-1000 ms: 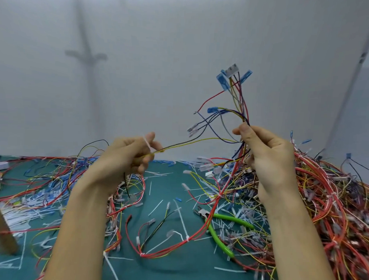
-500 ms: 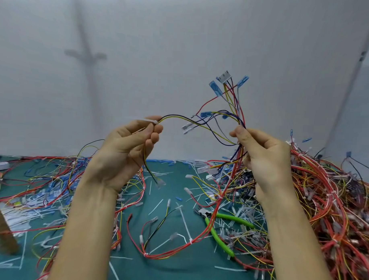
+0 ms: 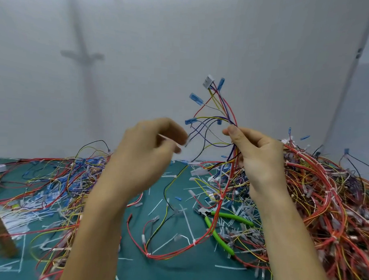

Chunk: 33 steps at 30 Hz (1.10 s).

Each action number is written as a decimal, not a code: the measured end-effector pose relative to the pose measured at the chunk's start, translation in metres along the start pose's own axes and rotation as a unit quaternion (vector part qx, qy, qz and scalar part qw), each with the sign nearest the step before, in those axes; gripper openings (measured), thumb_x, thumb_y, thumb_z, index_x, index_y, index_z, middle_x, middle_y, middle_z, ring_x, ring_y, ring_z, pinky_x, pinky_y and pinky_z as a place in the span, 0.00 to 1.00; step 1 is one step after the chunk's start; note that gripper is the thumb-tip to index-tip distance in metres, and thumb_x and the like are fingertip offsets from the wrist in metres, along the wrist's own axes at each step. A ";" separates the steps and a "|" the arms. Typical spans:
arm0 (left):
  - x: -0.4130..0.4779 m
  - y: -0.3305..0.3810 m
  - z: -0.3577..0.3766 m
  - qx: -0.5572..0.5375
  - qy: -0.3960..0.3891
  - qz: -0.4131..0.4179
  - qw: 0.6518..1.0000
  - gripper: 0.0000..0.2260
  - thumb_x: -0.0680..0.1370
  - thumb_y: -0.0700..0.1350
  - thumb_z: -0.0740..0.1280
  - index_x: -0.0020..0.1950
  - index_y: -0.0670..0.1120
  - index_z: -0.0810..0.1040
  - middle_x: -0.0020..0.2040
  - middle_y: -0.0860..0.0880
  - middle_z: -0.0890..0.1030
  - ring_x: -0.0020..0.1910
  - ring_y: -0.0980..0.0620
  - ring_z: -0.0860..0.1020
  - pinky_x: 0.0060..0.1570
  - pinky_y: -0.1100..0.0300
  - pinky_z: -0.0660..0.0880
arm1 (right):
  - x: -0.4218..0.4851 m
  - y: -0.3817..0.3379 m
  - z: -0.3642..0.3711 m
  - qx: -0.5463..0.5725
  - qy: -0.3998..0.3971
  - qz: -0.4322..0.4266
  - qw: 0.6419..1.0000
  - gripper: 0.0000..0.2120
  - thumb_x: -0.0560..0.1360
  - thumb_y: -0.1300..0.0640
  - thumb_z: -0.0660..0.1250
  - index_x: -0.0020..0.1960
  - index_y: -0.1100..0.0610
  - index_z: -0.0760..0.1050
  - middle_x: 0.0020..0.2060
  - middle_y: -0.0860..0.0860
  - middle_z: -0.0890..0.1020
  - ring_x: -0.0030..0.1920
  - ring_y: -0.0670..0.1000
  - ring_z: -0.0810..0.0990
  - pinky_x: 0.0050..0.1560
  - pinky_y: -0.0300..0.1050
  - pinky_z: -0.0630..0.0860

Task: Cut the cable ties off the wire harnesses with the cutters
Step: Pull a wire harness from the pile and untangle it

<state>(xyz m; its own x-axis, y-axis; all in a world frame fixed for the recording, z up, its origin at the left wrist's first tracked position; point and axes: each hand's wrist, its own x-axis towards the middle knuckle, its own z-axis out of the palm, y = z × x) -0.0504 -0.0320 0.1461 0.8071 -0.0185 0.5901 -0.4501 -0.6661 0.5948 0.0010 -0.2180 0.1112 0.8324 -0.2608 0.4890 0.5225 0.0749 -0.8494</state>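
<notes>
Person's arms, seen above the table [image 3: 174, 271]. The left hand [image 3: 145, 151] is bare, its outline blurred. The right hand [image 3: 260, 159] is bare and sharply rendered, with a short thumbnail [image 3: 232, 131]. The left forearm [image 3: 92, 231] and right forearm [image 3: 287, 231] are bare throughout, slender, widening toward the near table edge.

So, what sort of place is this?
Likely a harness rework bench: heaps of wire harnesses on a green mat, cut cable ties scattered everywhere, and green-handled cutters lying among them.
</notes>
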 end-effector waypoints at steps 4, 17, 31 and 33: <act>-0.001 0.009 0.030 0.033 -0.133 0.007 0.991 0.09 0.78 0.52 0.66 0.45 0.50 0.84 0.37 0.57 0.84 0.37 0.65 0.80 0.40 0.65 0.76 | -0.004 -0.001 0.006 -0.009 -0.021 -0.017 1.000 0.04 0.74 0.53 0.72 0.41 0.50 0.85 0.30 0.44 0.82 0.26 0.41 0.69 0.32 0.33 0.68; 0.015 -0.026 0.048 -0.245 -0.038 -0.079 0.966 0.02 0.76 0.39 0.70 0.48 0.43 0.83 0.38 0.48 0.86 0.34 0.55 0.84 0.35 0.67 0.76 | -0.007 0.004 0.015 -0.024 -0.131 -0.007 0.991 0.09 0.79 0.58 0.67 0.58 0.48 0.77 0.56 0.45 0.80 0.45 0.47 0.85 0.46 0.41 0.81; 0.021 -0.041 0.040 -0.392 0.053 -0.114 0.912 0.09 0.82 0.41 0.62 0.59 0.43 0.79 0.44 0.48 0.86 0.39 0.55 0.83 0.37 0.67 0.77 | -0.013 0.004 0.013 -0.124 -0.320 0.080 0.936 0.02 0.76 0.56 0.71 0.49 0.53 0.82 0.42 0.49 0.87 0.42 0.47 0.86 0.36 0.36 0.77; 0.021 -0.042 0.039 -0.391 0.046 -0.108 0.913 0.09 0.82 0.43 0.63 0.59 0.45 0.80 0.46 0.47 0.86 0.40 0.54 0.84 0.37 0.66 0.77 | -0.015 0.003 0.014 -0.106 -0.338 0.092 0.930 0.06 0.76 0.56 0.71 0.52 0.56 0.79 0.41 0.49 0.87 0.45 0.47 0.86 0.38 0.37 0.79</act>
<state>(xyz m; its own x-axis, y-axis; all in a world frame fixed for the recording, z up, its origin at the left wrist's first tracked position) -0.0001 -0.0334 0.1124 0.8902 0.1371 0.4344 -0.4478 0.0893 0.8896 -0.0069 -0.2001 0.1040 0.8678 0.4088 0.2826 0.3703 -0.1528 -0.9163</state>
